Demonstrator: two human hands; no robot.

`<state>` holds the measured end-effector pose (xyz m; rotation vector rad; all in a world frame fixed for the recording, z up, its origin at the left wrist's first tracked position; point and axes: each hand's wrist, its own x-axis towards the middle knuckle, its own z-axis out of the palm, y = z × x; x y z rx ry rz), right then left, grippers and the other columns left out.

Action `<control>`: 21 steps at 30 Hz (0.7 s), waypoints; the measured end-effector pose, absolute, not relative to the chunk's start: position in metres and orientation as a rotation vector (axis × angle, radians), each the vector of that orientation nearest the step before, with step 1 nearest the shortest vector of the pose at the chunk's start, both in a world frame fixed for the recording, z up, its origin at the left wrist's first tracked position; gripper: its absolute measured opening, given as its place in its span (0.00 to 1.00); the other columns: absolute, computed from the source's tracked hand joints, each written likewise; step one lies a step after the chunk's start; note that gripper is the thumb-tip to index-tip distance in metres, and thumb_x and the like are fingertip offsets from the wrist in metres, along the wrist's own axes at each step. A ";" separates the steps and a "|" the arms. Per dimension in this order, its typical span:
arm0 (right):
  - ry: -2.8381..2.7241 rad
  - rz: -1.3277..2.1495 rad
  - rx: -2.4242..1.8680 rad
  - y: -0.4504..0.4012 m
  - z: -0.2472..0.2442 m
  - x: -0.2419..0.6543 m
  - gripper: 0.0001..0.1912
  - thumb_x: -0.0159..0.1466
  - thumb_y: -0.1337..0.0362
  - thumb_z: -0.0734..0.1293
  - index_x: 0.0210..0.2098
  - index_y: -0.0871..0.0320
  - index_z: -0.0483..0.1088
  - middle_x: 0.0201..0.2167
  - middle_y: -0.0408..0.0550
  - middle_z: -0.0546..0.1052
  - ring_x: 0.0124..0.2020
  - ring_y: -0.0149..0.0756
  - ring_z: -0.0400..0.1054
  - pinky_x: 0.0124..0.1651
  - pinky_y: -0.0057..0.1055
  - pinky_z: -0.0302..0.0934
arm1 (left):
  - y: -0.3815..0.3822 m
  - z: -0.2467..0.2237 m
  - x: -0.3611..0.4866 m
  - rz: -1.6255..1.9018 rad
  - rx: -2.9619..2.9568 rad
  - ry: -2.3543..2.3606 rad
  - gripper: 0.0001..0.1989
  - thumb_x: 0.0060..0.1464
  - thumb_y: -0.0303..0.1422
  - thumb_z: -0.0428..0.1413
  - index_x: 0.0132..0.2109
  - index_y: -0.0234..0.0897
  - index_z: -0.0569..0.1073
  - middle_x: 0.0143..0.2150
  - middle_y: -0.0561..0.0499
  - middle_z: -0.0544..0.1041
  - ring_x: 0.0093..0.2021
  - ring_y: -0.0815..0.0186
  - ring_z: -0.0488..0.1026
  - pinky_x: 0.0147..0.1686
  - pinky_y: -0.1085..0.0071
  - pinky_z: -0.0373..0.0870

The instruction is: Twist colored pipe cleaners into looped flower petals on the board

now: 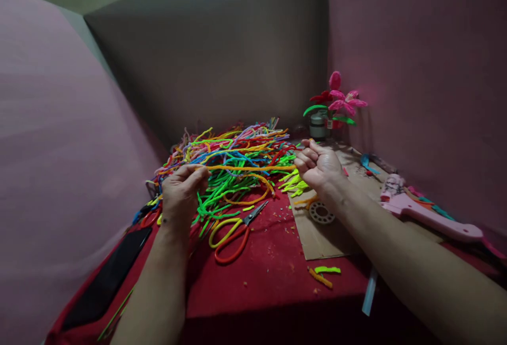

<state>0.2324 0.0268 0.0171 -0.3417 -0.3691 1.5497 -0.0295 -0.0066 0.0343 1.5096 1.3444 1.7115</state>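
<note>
An orange pipe cleaner [249,168] is stretched level between my two hands above the table. My left hand [184,184] pinches its left end between thumb and fingers. My right hand [319,165] is closed around the other end, and a bit of orange shows at the top of the fist. Behind and below lies a big heap of coloured pipe cleaners [225,192], with green ones at the front. Scissors [233,234] with one yellow and one red handle loop lie on the red cloth, blades slightly apart, between my forearms.
A pink glue gun [431,215] rests at the right, by a cardboard sheet [312,244] carrying a round white disc with holes [321,212]. Pink pipe-cleaner flowers [347,103] stand in a small jar [318,126] at the back. A black phone-like slab [106,276] lies left. Short offcuts [320,277] lie near the front edge.
</note>
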 end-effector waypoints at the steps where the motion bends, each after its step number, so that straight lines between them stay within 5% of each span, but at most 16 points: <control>1: -0.370 1.570 -0.334 0.026 0.016 0.231 0.11 0.64 0.70 0.54 0.25 0.59 0.59 0.10 0.32 0.46 0.12 0.22 0.36 0.14 0.19 0.38 | -0.006 0.035 -0.028 1.769 1.393 1.234 0.05 0.41 0.30 0.58 0.28 0.33 0.72 0.20 0.56 0.68 0.19 0.76 0.61 0.17 0.81 0.57; 7: -0.367 1.659 -0.301 0.025 0.010 0.221 0.09 0.61 0.73 0.54 0.26 0.60 0.59 0.13 0.36 0.55 0.13 0.22 0.46 0.17 0.20 0.46 | -0.003 0.038 -0.023 1.810 0.908 0.700 0.03 0.44 0.23 0.54 0.30 0.33 0.68 0.28 0.53 0.73 0.20 0.79 0.63 0.15 0.83 0.57; 16: -0.562 1.636 -0.348 0.016 0.008 0.214 0.04 0.59 0.69 0.60 0.33 0.57 0.66 0.17 0.39 0.66 0.18 0.25 0.59 0.22 0.22 0.53 | -0.012 0.035 -0.002 1.724 1.109 0.882 0.08 0.45 0.30 0.58 0.32 0.36 0.66 0.19 0.60 0.65 0.14 0.79 0.57 0.12 0.83 0.51; 21: -0.946 1.759 -0.292 -0.002 0.002 0.196 0.06 0.57 0.63 0.64 0.33 0.59 0.68 0.11 0.33 0.56 0.12 0.20 0.42 0.16 0.20 0.39 | -0.027 0.033 0.032 1.407 1.257 0.852 0.08 0.47 0.33 0.57 0.36 0.35 0.69 0.23 0.57 0.67 0.16 0.80 0.59 0.16 0.83 0.55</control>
